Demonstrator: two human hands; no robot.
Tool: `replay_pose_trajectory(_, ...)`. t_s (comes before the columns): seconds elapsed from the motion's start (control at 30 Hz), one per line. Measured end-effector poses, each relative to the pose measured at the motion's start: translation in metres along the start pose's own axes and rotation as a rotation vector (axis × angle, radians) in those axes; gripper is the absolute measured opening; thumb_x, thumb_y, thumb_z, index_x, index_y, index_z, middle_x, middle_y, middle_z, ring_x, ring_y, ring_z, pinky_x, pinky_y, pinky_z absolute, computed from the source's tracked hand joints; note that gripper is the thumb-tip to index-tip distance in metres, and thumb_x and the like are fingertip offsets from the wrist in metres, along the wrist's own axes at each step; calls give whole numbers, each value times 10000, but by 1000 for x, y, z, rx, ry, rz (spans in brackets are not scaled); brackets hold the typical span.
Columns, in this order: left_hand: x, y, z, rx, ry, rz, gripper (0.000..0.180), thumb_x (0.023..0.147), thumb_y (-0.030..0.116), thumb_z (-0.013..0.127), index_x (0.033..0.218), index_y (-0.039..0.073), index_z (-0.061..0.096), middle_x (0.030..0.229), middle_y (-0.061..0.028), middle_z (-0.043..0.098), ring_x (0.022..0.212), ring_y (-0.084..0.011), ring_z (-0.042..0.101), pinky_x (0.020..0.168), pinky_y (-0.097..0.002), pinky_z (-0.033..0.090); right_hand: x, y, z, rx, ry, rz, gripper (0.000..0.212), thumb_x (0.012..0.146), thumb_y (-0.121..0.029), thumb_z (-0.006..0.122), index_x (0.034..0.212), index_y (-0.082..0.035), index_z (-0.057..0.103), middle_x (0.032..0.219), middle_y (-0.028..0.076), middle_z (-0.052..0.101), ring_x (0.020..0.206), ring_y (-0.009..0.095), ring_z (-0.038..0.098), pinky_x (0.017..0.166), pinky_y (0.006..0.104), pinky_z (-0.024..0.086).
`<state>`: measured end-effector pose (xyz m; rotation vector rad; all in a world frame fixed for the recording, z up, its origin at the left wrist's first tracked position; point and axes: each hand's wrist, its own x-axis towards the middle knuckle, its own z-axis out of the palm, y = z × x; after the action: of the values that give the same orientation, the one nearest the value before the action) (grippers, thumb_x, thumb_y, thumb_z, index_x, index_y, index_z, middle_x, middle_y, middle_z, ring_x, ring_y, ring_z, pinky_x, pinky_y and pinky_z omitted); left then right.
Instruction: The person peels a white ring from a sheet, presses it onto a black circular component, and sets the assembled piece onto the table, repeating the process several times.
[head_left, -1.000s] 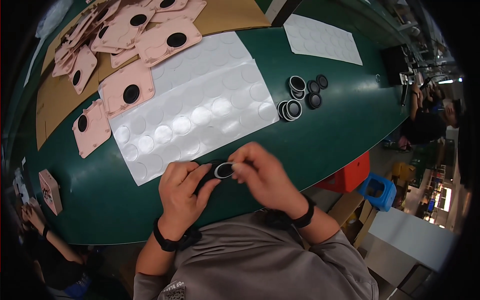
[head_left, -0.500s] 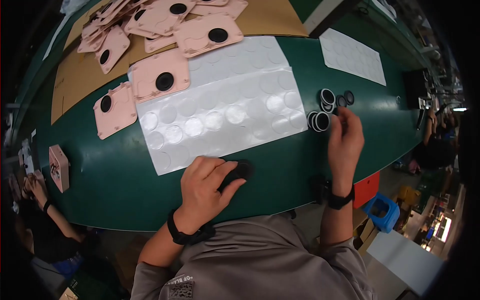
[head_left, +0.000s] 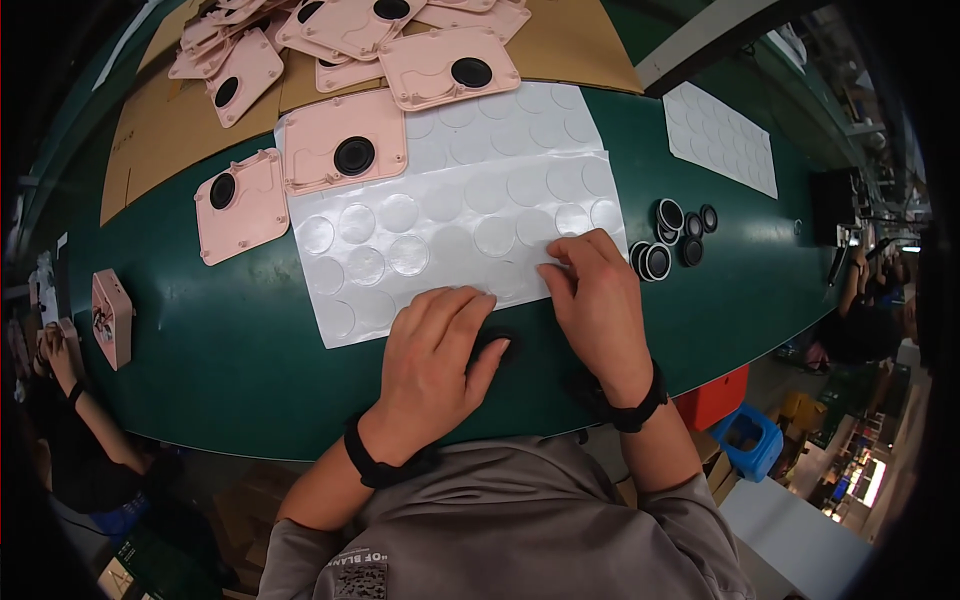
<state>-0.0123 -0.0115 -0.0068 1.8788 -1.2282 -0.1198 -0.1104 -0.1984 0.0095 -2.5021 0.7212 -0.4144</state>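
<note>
My left hand (head_left: 430, 345) rests at the front edge of a glossy white sheet of round stickers (head_left: 430, 213). Its fingers reach onto the sheet, with the thumb held apart. A dark round piece (head_left: 497, 340) shows beside that thumb, mostly hidden by the hand. Over the sheet's front right part is my right hand (head_left: 600, 300), its fingers bent and the thumb a little away from the forefinger. Nothing shows between them. To its right lie several black round pieces, some in a cluster with pale rims (head_left: 656, 262), others plain black (head_left: 692, 250).
Pink plastic panels with black discs (head_left: 345, 145) overlap the sheet's far left and pile up on cardboard (head_left: 570, 55) behind. A pink housing (head_left: 112, 320) stands at left. Another sticker sheet (head_left: 720, 140) lies far right. Blue and red stools stand below the table's right edge.
My right hand has moved left from the black round pieces to the sticker sheet. My left hand has loosened from the dark round piece, its fingers now on the sheet's edge. The view has shifted slightly.
</note>
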Motion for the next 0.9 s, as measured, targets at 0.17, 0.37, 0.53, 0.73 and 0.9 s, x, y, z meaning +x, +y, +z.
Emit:
replay_pose_trajectory(0.17, -6, -5, -12, 12, -20, -72, 511, 854, 198, 862, 1282, 14, 652, 1224, -189, 685, 1107, -419, 648, 958, -500, 531, 14, -1, -2, 144, -91, 30, 123, 887, 2, 775, 995, 29, 721, 917, 166, 681, 780, 290, 688, 721, 384, 547)
replay_pose_trajectory(0.37, -9, -13, 25, -116, 62, -26, 479, 897, 258, 823, 1261, 10, 634, 1246, -180, 651, 1134, -412, 626, 956, -495, 520, -3, 21, -3, 143, 21, 130, 101, 888, 51, 734, 954, 50, 658, 900, 154, 616, 795, 272, 612, 735, 383, 507)
replay_pose_trajectory(0.53, -18, -12, 24, -102, 99, -66, 491, 894, 230, 807, 1282, 5, 608, 1261, -168, 627, 1155, -394, 602, 964, -479, 503, -11, 40, 9, 9, 29, -191, 155, 945, 31, 704, 1072, 101, 650, 924, 152, 602, 820, 255, 593, 756, 366, 501)
replay_pose_trajectory(0.73, -15, -18, 21, -169, 53, -37, 544, 873, 240, 809, 1305, -8, 591, 1260, -171, 613, 1173, -385, 578, 989, -492, 475, 5, 16, -11, -70, -82, -101, 192, 1026, -137, 665, 1067, 44, 716, 969, 181, 688, 852, 320, 660, 786, 419, 539)
replay_pose_trajectory(0.9, -19, -16, 18, -110, 95, 7, 700, 740, 308, 906, 1272, -24, 596, 1219, -149, 582, 1135, -362, 543, 989, -472, 443, 12, 8, -8, -185, -176, -129, 236, 1046, -192, 649, 1072, 20, 749, 1091, 265, 732, 979, 451, 688, 890, 506, 553)
